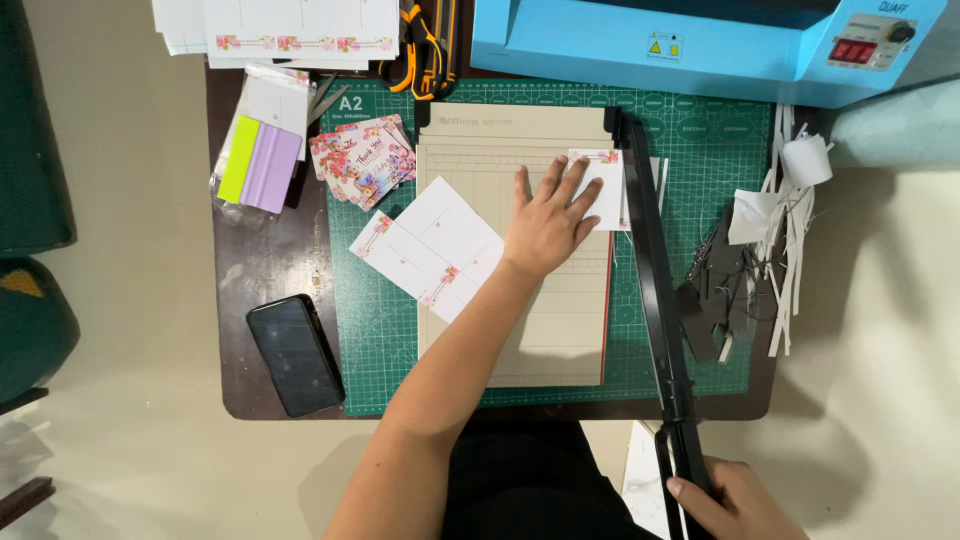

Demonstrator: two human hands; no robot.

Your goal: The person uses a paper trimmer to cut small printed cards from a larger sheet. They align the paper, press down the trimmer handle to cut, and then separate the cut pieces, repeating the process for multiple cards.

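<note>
Black and slim, the cutter's handle (676, 420) is gripped by the right hand (738, 500) at five o'clock. Further off, a small white floral-edged card (604, 185) is pressed flat under the spread left hand (548, 222) on the beige cutter board (515, 260), over the green gridded mat (700, 140).

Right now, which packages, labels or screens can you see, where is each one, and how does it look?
Clear plastic package: left of the green mat, holding yellow-green and lilac sheets.
Phone: lower left on the dark table, black rectangle, screen dark.
Warning label: on the blue machine, white with yellow triangles.
Red display: machine's right panel.
Floral cards: stacked beside the package.
</note>
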